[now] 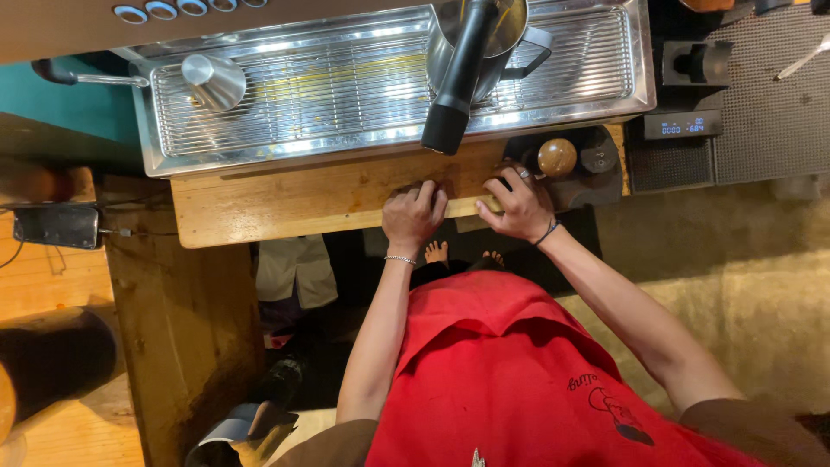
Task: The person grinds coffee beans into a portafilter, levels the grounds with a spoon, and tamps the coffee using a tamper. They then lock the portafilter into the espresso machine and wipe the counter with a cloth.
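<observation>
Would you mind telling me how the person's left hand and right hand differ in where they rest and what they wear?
The left hand lies curled on the bare wooden counter edge, while the right hand sits further right, at the dark mat beside the round wooden-topped tamper. The left wrist carries a thin silver bracelet; the right carries a dark cord band. Both hands are bare and grip the counter's front edge.

Red apron, silver ridged drip tray, brown-knobbed tamper

Wooden counter: carries the steel drip tray, a dark tamping mat and a digital scale.
</observation>
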